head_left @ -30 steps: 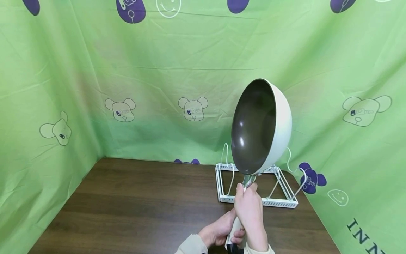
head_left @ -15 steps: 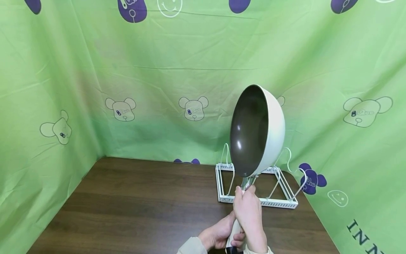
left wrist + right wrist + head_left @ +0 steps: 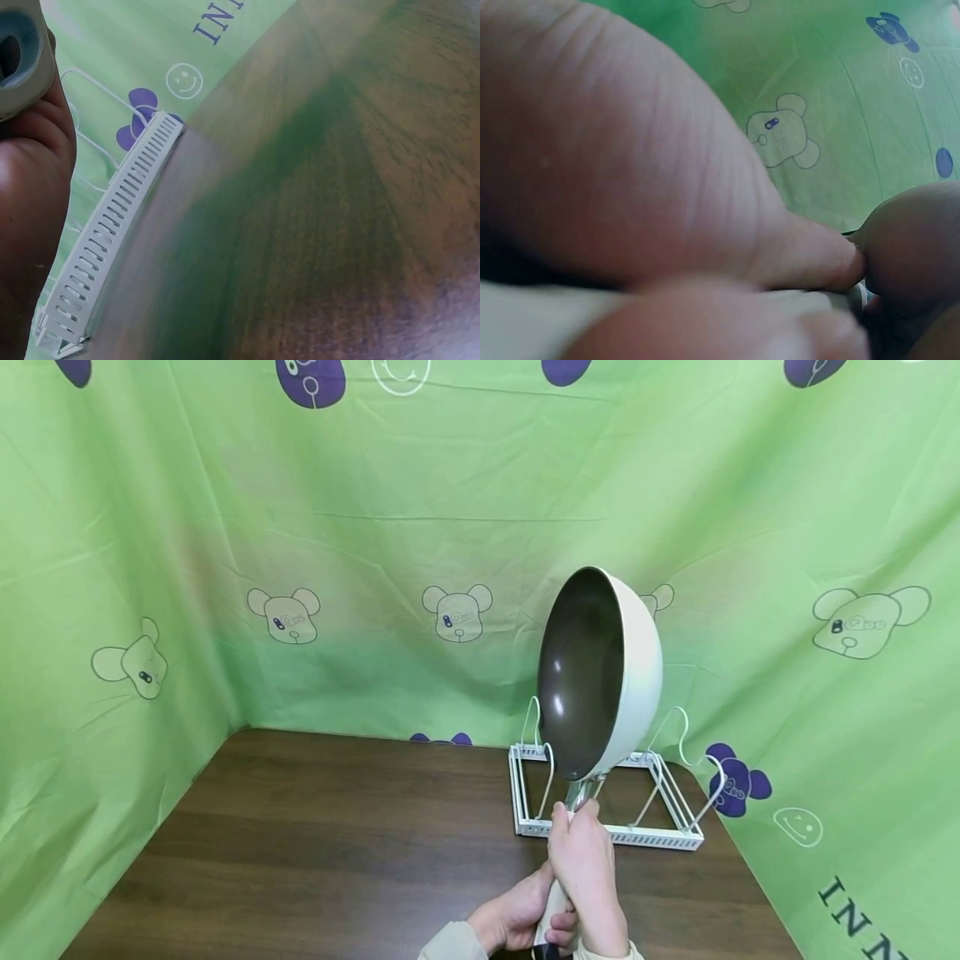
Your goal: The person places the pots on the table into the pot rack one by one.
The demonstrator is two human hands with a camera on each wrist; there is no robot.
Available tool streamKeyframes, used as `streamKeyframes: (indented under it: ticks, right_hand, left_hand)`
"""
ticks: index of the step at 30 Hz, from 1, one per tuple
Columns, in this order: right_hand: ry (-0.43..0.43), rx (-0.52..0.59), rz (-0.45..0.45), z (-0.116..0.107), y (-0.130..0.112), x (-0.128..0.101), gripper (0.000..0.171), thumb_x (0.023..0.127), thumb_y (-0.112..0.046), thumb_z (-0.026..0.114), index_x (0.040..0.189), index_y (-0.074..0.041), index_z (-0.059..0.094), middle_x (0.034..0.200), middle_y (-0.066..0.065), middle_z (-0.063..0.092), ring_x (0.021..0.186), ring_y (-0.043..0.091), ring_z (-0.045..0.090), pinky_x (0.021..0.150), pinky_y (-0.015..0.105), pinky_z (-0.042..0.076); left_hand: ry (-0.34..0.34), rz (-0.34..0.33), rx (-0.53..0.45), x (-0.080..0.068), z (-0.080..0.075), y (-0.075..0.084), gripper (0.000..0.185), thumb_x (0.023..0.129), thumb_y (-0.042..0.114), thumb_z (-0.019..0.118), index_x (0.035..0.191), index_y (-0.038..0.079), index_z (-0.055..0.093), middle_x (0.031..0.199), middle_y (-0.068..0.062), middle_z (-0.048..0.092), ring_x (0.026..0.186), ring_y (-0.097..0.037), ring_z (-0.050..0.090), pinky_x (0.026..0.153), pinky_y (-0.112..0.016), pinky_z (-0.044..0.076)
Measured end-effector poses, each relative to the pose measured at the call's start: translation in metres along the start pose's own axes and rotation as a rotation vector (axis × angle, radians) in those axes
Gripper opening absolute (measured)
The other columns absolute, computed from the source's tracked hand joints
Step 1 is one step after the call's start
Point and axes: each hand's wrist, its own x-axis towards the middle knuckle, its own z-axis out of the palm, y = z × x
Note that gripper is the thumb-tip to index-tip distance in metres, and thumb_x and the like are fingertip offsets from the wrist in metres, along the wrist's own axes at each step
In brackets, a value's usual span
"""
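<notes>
Together, we grip the cream handle point(image 3: 557, 906) of the cream, dark-lined round pan point(image 3: 597, 672): right hand point(image 3: 587, 868) curled high around it, left hand point(image 3: 519, 917) curled lower. Our pan stands on edge at twelve o'clock, above the white wire rack point(image 3: 622, 835) on the dark wooden table point(image 3: 337, 843).

Both hands point(image 3: 570, 893) apparently clenched, stacked

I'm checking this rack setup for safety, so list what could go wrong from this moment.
1. The pan is held up on edge by its handle alone, with both the left hand and right hand low on it; the heavy bowl could twist sideways.
2. The light wire rack sits near the table corner; a knock might shove it off.
</notes>
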Motion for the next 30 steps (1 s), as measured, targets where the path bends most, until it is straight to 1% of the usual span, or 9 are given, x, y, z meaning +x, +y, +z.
streamKeyframes:
  ticks: [4,8,13,14,18,21,25,28,30]
  right_hand:
    - [-0.008,-0.003,-0.008,0.002,0.000,0.000,0.027,0.102,-0.019,0.052,0.098,0.006,0.045,0.070,0.022,0.060,0.065,0.044,0.061,0.056,0.055,0.042]
    - [-0.008,-0.008,-0.015,0.003,0.002,-0.001,0.026,0.102,-0.019,0.052,0.097,0.005,0.045,0.069,0.021,0.060,0.066,0.045,0.062,0.057,0.055,0.043]
    - [-0.001,-0.014,-0.018,0.004,0.002,-0.001,0.025,0.101,-0.018,0.052,0.097,0.005,0.045,0.070,0.022,0.060,0.068,0.046,0.063,0.058,0.056,0.043]
    - [-0.001,-0.016,-0.017,0.004,0.002,-0.001,0.024,0.101,-0.018,0.052,0.097,0.005,0.046,0.070,0.022,0.061,0.068,0.047,0.063,0.058,0.055,0.043]
    - [-0.013,-0.022,-0.016,0.005,0.003,-0.001,0.026,0.101,-0.019,0.052,0.098,0.006,0.046,0.071,0.024,0.062,0.069,0.047,0.063,0.058,0.056,0.043]
    - [-0.021,-0.025,-0.016,0.007,0.003,-0.002,0.026,0.101,-0.019,0.052,0.099,0.006,0.045,0.072,0.026,0.062,0.070,0.048,0.063,0.058,0.056,0.043]
    - [-0.026,-0.028,-0.016,0.008,0.004,-0.003,0.026,0.100,-0.019,0.053,0.099,0.006,0.045,0.073,0.027,0.062,0.069,0.049,0.062,0.059,0.056,0.043]
    - [-0.026,-0.032,-0.018,0.009,0.004,-0.004,0.026,0.100,-0.019,0.053,0.099,0.006,0.045,0.072,0.027,0.062,0.068,0.048,0.062,0.059,0.056,0.043]
    - [-0.025,-0.032,-0.019,0.011,0.005,-0.004,0.026,0.100,-0.019,0.053,0.098,0.006,0.045,0.071,0.026,0.061,0.067,0.048,0.062,0.059,0.056,0.043]
  left_hand:
    - [-0.009,0.009,-0.006,0.000,-0.001,-0.002,0.066,0.097,0.077,0.023,0.067,0.021,0.041,0.050,0.010,0.030,0.043,-0.004,0.032,0.053,-0.021,0.032]
    - [-0.017,0.028,0.000,0.000,-0.003,-0.004,0.067,0.097,0.077,0.020,0.067,0.022,0.043,0.050,0.008,0.028,0.043,-0.005,0.033,0.052,-0.022,0.032]
    - [-0.023,0.032,-0.007,0.000,-0.004,-0.006,0.067,0.096,0.078,0.022,0.067,0.022,0.043,0.050,0.009,0.029,0.043,-0.005,0.033,0.052,-0.022,0.032]
    - [-0.022,0.025,-0.013,0.000,-0.004,-0.006,0.066,0.095,0.079,0.023,0.067,0.023,0.043,0.050,0.009,0.028,0.043,-0.004,0.033,0.051,-0.021,0.032]
    - [-0.016,0.033,-0.011,0.001,-0.003,-0.009,0.066,0.096,0.078,0.022,0.066,0.023,0.042,0.051,0.009,0.028,0.044,-0.005,0.031,0.051,-0.021,0.032]
    - [-0.011,0.025,-0.016,0.002,-0.005,-0.012,0.068,0.095,0.079,0.020,0.065,0.024,0.044,0.051,0.008,0.027,0.044,-0.004,0.033,0.051,-0.020,0.033]
    - [0.019,0.002,-0.019,0.003,-0.007,-0.017,0.070,0.092,0.084,0.020,0.065,0.024,0.045,0.051,0.009,0.028,0.043,-0.003,0.034,0.049,-0.018,0.032]
    - [0.026,0.025,-0.019,0.004,-0.008,-0.019,0.069,0.091,0.084,0.021,0.068,0.024,0.046,0.052,0.010,0.030,0.044,-0.003,0.033,0.047,-0.017,0.030]
    - [0.017,0.045,-0.032,0.003,-0.007,-0.019,0.067,0.092,0.083,0.023,0.069,0.024,0.048,0.052,0.010,0.031,0.044,-0.003,0.032,0.046,-0.017,0.029]
